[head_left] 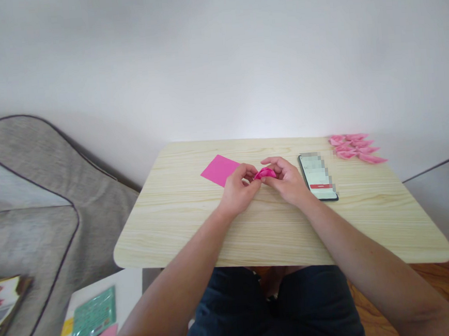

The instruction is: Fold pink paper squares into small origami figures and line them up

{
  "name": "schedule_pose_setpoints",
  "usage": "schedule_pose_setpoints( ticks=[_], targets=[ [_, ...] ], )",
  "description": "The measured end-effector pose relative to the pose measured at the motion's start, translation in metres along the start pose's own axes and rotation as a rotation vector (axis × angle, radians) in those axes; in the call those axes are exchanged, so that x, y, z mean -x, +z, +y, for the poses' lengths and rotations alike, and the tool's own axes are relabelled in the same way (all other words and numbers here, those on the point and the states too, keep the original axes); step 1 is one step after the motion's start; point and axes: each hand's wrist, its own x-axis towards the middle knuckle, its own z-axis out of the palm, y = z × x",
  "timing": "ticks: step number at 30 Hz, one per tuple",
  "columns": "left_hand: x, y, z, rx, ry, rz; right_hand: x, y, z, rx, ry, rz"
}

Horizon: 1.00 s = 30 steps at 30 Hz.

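Note:
Between my two hands, just above the middle of the table, is a small folded piece of bright pink paper [265, 173]. My left hand [240, 186] pinches its left end with thumb and fingers. On the other side, my right hand [284, 179] grips it with the thumb in front and fingers behind. Parts of the folded paper are hidden by the fingertips. A flat square sheet of pink paper [219, 170] lies on the table behind my left hand, its near right corner covered by that hand.
The pale wood-grain table [167, 234] stands against a white wall. A lit smartphone [316, 176] lies right of my right hand. Several folded pink paper pieces [349, 148] rest at the back right. At left are a grey sofa [45, 166] and a green packet [92, 318] on a lower white surface.

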Motion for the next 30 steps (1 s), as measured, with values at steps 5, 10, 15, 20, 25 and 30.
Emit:
schedule_pose_setpoints(
  ticks=[5,10,15,20,25,30],
  targets=[
    [0.002,0.000,0.006,-0.027,0.009,0.000,-0.002,0.000,0.004,-0.039,0.007,0.001],
    [0.004,-0.002,0.011,-0.048,0.019,-0.012,-0.002,-0.001,0.006,-0.058,0.013,0.010],
    [0.002,-0.003,0.007,-0.046,0.039,-0.021,-0.005,0.000,0.005,-0.052,0.010,0.008],
    [0.007,-0.001,0.010,-0.039,0.052,-0.001,0.001,-0.001,-0.001,0.051,0.031,0.037],
    [0.006,-0.003,0.005,-0.124,0.049,-0.022,-0.002,-0.007,0.010,0.243,0.103,0.074],
    [0.007,-0.002,0.005,-0.098,0.067,0.021,0.000,-0.005,0.007,0.210,0.165,0.085]
  ],
)
